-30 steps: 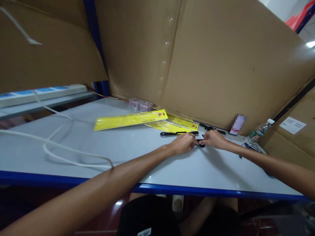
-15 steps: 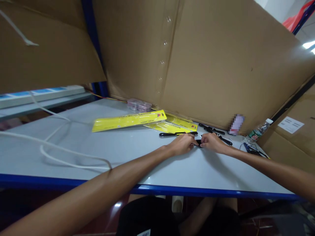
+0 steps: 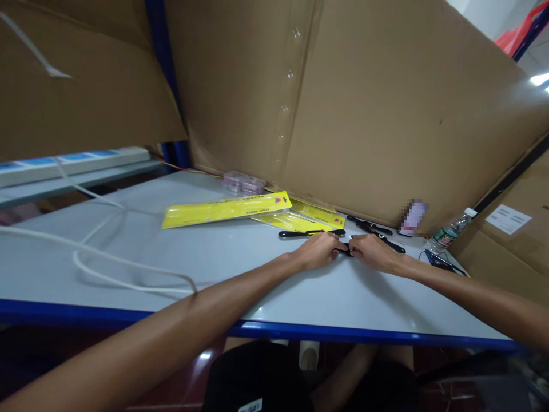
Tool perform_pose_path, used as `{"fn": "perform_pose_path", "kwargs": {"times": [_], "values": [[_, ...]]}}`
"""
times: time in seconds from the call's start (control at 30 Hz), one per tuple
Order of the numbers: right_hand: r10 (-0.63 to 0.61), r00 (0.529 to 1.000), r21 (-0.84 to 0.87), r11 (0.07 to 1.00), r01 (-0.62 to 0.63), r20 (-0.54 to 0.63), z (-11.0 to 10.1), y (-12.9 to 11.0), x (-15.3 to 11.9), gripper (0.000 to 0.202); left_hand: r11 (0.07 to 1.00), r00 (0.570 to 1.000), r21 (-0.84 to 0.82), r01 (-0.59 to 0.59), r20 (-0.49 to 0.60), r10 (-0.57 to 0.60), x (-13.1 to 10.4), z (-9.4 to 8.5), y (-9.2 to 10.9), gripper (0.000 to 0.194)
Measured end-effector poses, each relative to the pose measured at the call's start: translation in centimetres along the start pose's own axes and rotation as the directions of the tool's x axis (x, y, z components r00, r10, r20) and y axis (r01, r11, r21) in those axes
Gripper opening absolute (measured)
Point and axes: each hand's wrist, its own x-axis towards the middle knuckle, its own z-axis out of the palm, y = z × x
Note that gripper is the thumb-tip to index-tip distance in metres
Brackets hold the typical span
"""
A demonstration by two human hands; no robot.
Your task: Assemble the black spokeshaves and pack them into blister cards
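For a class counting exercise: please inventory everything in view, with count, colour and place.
Table: one, grey, blue-edged, centre.
Cardboard: several, brown, behind.
Power strip: one, white-blue, left.
Cord: count unclear, white, left.
Boxes: at least two, pinkish, back.
Packs: at least three, yellow, centre.
Strips: at least three, black, centre-right.
Held piece: one, black, centre.
Bottle: one, clear, right.
Pixelated item: one, pale, beside bottle.
Gadget: one, dark, near bottle.
Label: one, white, right.
Legs: two, below.
Left hand: one, bare, centre.
Right hand: one, bare, centre.
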Motion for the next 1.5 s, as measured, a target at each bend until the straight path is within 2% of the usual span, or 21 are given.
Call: {"fn": "perform_pose_path", "kwargs": {"times": [0.1,0.2,0.37,0.5,0.6,0.67,0.73,0.77,0.83,0.87,0.93,1.0,1.07,1.2,1.37,1.5], "values": [[-0.113,0.993,-0.110,0.987,0.117,0.042,-0.2,0.3,0.1,0.020,0.992,0.994,-0.064,0.107,-0.029,-0.109,0.0,0.2,-0.2,0.042],[-0.279,0.952,-0.298,0.905,0.304,0.123,-0.4,0.8,0.3,0.022,0.984,0.988,-0.104,0.147,-0.033,-0.151,0.0,0.4,-0.4,0.043],[-0.504,0.822,-0.494,0.662,0.564,0.264,-0.6,1.2,0.5,0.022,0.987,0.990,-0.089,0.135,-0.021,-0.137,0.0,0.5,-0.4,0.040],[-0.641,0.705,-0.576,0.465,0.672,0.304,-0.8,1.4,0.8,0.028,0.988,0.990,-0.083,0.133,-0.025,-0.136,0.0,0.6,-0.5,0.040],[-0.690,0.646,-0.588,0.386,0.711,0.328,-0.8,1.6,1.1,0.031,0.988,0.991,-0.077,0.132,-0.023,-0.134,0.0,0.6,-0.6,0.040],[-0.701,0.623,-0.572,0.369,0.733,0.346,-0.9,1.6,1.2,0.031,0.988,0.991,-0.081,0.132,-0.020,-0.134,0.0,0.6,-0.6,0.041],[-0.684,0.642,-0.548,0.409,0.730,0.345,-0.9,1.4,1.3,0.030,0.987,0.991,-0.093,0.129,-0.017,-0.131,0.1,0.6,-0.6,0.041],[-0.659,0.672,-0.527,0.459,0.715,0.337,-1.0,1.3,1.3,0.029,0.987,0.992,-0.100,0.127,-0.016,-0.129,0.1,0.6,-0.6,0.041],[-0.565,0.765,-0.461,0.615,0.640,0.308,-1.1,1.0,1.4,0.024,0.987,0.992,-0.111,0.120,-0.017,-0.123,0.1,0.6,-0.5,0.041],[-0.497,0.818,-0.410,0.708,0.575,0.288,-1.1,0.9,1.5,0.023,0.987,0.992,-0.113,0.118,-0.020,-0.121,0.0,0.6,-0.5,0.040],[-0.313,0.921,-0.255,0.894,0.368,0.231,-1.1,0.6,1.8,0.023,0.986,0.993,-0.118,0.117,-0.020,-0.120,0.0,0.5,-0.5,0.040],[-0.132,0.975,-0.096,0.984,0.150,0.178,-1.1,0.4,2.1,0.023,0.985,0.992,-0.124,0.120,-0.018,-0.123,0.0,0.5,-0.5,0.040],[-0.015,0.989,0.003,1.000,0.015,0.145,-1.2,0.3,2.4,0.022,0.984,0.992,-0.131,0.122,-0.016,-0.125,-0.1,0.5,-0.5,0.040],[0.122,0.987,0.100,0.986,-0.132,0.101,-1.1,0.0,2.8,0.018,0.984,0.992,-0.132,0.122,-0.017,-0.125,0.0,0.6,-0.5,0.040],[0.285,0.951,0.282,0.909,-0.308,0.121,-0.3,0.1,3.1,0.015,0.984,0.994,-0.141,0.109,-0.017,-0.112,0.1,0.8,-0.7,0.043],[0.344,0.928,0.372,0.850,-0.373,0.145,0.6,0.2,3.2,0.019,0.984,0.994,-0.146,0.105,-0.021,-0.109,0.0,0.8,-0.7,0.043]]}}
